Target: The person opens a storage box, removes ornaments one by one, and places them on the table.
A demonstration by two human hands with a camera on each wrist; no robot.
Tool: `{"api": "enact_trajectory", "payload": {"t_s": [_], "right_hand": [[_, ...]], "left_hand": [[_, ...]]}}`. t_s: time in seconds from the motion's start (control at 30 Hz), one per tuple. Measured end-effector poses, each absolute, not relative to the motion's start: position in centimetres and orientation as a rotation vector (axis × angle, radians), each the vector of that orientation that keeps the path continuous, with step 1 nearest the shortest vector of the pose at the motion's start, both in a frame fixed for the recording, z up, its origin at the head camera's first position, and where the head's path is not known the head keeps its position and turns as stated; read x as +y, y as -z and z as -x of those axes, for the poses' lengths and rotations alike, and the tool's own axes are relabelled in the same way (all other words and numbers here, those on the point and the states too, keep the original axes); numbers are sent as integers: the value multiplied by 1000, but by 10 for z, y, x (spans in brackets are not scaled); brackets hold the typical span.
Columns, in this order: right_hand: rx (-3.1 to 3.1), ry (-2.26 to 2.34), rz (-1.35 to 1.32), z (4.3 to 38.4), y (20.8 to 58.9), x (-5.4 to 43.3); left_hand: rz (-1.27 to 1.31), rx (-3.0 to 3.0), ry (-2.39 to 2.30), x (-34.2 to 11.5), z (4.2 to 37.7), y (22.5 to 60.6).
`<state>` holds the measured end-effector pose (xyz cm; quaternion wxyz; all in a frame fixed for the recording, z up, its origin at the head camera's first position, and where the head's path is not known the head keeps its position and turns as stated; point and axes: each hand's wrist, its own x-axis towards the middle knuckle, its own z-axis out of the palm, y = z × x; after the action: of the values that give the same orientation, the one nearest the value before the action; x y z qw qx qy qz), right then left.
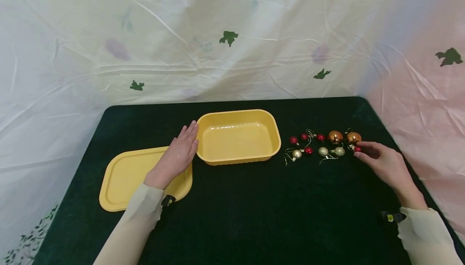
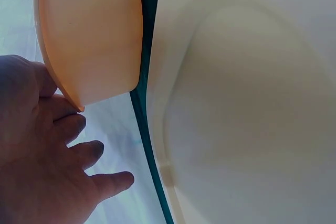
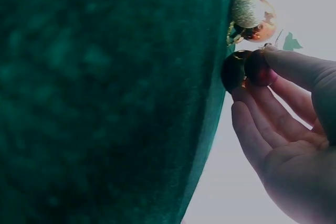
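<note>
My left hand (image 1: pixel 179 150) lies with fairly straight fingers against the left side of a yellow plastic box (image 1: pixel 237 144), touching its rim. Beneath that wrist is the box's flat yellow lid (image 1: pixel 123 180). In the left wrist view the fingers (image 2: pixel 86 155) spread beside the box wall (image 2: pixel 94 40). On the right, my right hand (image 1: pixel 388 164) pinches a small red Christmas bauble (image 1: pixel 357 148) between thumb and fingers. The right wrist view shows the red bauble (image 3: pixel 260 69) at the thumb tip. Directly behind it sits a copper-coloured bauble (image 1: pixel 354 137).
Several other baubles lie between box and right hand: red ones (image 1: pixel 304 136), a second copper one (image 1: pixel 335 137), glittery gold ones (image 1: pixel 323 151) and a smooth pale gold one (image 1: pixel 296 154), with string loops. Everything is on a dark green table (image 1: pixel 254 216), backed by a pale patterned cloth (image 1: pixel 232 63).
</note>
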<state>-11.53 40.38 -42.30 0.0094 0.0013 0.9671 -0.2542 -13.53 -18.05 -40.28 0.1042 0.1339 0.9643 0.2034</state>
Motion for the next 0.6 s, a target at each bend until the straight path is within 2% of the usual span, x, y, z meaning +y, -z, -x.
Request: {"api": "enact_trajectory", "payload": {"t_s": [0.6], "right_hand": [[2965,716,4,121,431,409]], "left_hand": [[-382,2838,-610,-180,135,405]]}}
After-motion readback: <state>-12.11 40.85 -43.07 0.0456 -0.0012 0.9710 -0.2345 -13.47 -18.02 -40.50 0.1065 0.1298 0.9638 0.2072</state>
